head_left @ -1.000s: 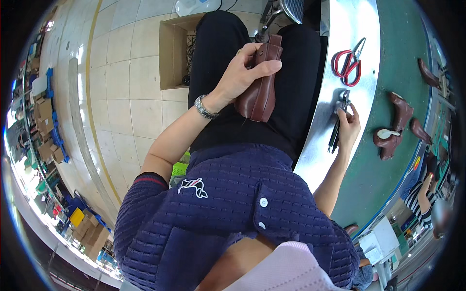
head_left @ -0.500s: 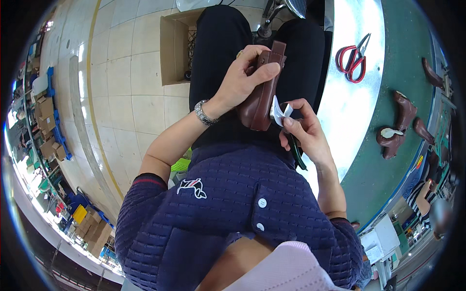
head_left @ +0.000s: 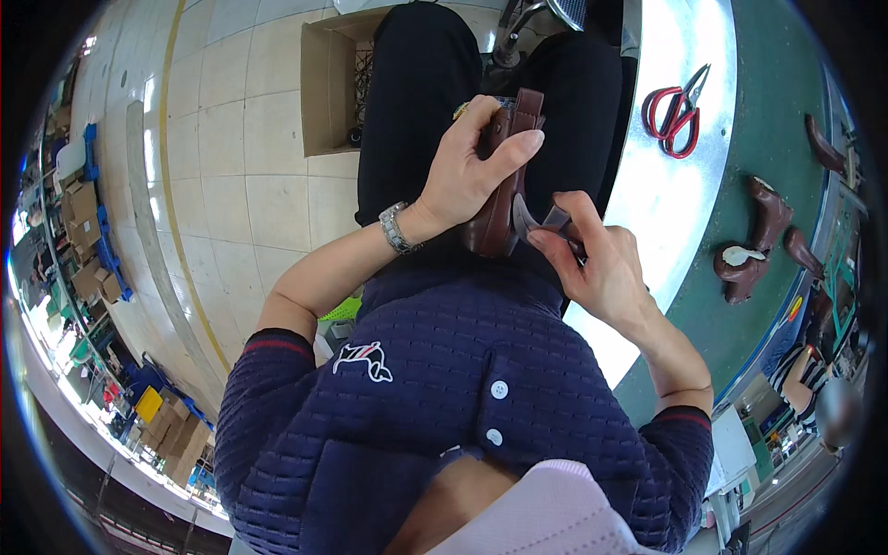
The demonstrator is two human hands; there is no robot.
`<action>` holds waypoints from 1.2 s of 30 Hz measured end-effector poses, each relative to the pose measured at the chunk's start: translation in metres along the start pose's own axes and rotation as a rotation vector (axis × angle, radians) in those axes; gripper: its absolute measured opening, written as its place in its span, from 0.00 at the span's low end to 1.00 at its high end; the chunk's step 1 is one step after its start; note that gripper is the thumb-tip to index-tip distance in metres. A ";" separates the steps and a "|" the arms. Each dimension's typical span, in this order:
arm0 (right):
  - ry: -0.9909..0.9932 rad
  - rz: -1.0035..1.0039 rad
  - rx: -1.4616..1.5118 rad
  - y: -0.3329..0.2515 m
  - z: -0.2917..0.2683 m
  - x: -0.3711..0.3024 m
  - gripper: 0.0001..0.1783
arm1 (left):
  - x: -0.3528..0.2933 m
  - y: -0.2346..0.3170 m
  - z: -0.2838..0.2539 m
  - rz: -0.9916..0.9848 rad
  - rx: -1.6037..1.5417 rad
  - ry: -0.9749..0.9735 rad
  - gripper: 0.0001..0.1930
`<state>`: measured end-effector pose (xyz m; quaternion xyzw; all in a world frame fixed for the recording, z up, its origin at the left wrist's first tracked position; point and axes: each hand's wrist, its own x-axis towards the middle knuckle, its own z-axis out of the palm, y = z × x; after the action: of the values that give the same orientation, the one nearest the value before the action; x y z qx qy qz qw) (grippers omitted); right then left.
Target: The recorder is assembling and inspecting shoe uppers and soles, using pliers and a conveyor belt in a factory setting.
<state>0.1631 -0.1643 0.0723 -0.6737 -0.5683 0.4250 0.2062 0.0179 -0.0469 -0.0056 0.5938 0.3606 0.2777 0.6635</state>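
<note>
My left hand (head_left: 479, 171) is closed round a brown leather piece (head_left: 493, 227), shaped like a small boot with its rounded end toward me, above my lap. A strap-like strip (head_left: 527, 109) stands up at its far end. In my right hand (head_left: 597, 264) is a silver two-bladed hand tool (head_left: 524, 218), pinched between thumb and fingers. One curved blade touches the leather's right side, near the rounded end. The fingers hide most of the tool's handle, so its exact kind cannot be made out.
Red-handled scissors (head_left: 672, 120) lie on the shiny metal worktop (head_left: 684, 46) to my right. Beyond it, several brown boot-shaped pieces (head_left: 770, 217) rest on a green surface (head_left: 786, 102). An open cardboard box (head_left: 326, 92) stands left of my legs. A person in stripes (head_left: 797, 379) is at far right.
My right forearm has swung outward, its elbow farther right, and the tool has turned in my fingers, hiding its dark handle. The leather piece has shifted slightly toward me.
</note>
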 end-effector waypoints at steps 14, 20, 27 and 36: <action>0.064 0.035 -0.023 0.003 -0.004 0.019 0.16 | 0.023 -0.010 -0.003 -0.059 -0.071 0.018 0.21; 0.340 0.080 0.110 0.041 -0.008 0.007 0.20 | 0.030 -0.006 -0.002 -0.106 -0.162 -0.041 0.21; 0.627 0.600 -0.386 0.120 -0.010 -0.030 0.21 | 0.033 -0.008 -0.008 -0.130 -0.244 -0.078 0.21; 0.766 0.131 0.053 0.081 -0.002 0.025 0.18 | 0.026 -0.009 -0.011 -0.135 -0.146 -0.180 0.39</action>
<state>0.2123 -0.1621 0.0027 -0.8128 -0.3950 0.1696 0.3931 0.0241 -0.0209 -0.0187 0.5407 0.3176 0.2034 0.7519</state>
